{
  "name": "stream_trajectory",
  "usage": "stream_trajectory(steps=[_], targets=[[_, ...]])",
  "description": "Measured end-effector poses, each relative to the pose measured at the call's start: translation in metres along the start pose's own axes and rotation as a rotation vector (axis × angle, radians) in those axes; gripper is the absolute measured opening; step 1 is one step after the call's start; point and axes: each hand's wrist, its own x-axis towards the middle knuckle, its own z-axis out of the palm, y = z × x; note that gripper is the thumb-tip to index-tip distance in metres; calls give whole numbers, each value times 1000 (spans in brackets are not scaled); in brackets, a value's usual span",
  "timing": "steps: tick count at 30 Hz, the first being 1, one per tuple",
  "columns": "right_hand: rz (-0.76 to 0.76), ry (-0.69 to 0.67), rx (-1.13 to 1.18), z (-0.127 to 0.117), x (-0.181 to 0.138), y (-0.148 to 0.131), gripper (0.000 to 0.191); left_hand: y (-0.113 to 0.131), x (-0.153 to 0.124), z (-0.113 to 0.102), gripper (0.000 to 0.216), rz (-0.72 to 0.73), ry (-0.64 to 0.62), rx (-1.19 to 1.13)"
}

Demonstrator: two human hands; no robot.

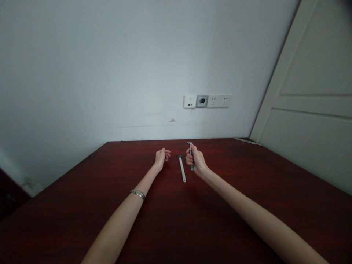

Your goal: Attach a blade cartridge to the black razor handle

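Observation:
My right hand (197, 160) is closed around the dark and grey handle of a tool with a small silver crosswise head (189, 143). The tool is held upright, head at the top, and its exact kind is too small to make out. On the table between my hands lies a slim white strip-like handle (182, 170) with a dark far end and a small hole at the near end. My left hand (161, 157) is just left of it, not touching it, with fingers loosely bent and apart. No object shows clearly in that hand.
The dark red wooden table (137, 227) reaches back to a white wall (110, 66). Wall sockets (207, 101) sit above its back edge. A pale panelled door (310, 121) stands along the right side. Near the back right corner lies a thin pale strip (247, 141).

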Motion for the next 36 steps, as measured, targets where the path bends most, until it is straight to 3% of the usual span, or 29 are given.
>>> stream_trajectory(steps=[5,10,21,26,28,32,36], targets=[[-8,-2,-6,-2,1,2,38,-12,4,-8,49,301,53,432],[-9,-26,-10,-2,1,3,38,-19,6,-7,53,410,-76,679],[26,2,-64,-6,5,4,38,-24,12,-9,54,245,-136,345],[6,-14,-96,-5,6,0,27,-3,5,-8,45,284,-129,308],[-21,-21,-108,-5,6,-3,22,12,1,-8,37,232,-210,302],[-136,-41,-210,-9,8,-6,28,39,-11,-8,30,62,-569,398],[-253,-31,-347,-12,10,-5,33,49,-25,0,35,-16,-872,442]])
